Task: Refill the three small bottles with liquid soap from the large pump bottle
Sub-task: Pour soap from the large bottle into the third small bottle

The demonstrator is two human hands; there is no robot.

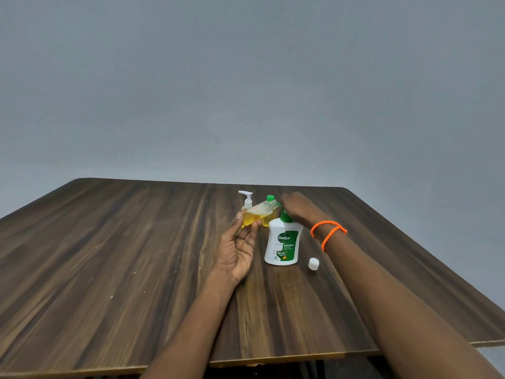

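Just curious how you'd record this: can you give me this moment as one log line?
left hand: holds tilted small bottle at nozzle | right hand: on large pump bottle | white cap: off, on table

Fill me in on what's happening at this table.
A person is refilling small bottles with soap. The left hand holds a small clear bottle, part full of yellow liquid, tilted with its mouth toward the spout of the large Dettol pump bottle. The right hand rests on that pump. A loose white cap lies on the wooden table. Behind stand a small pump bottle and a green-capped bottle.
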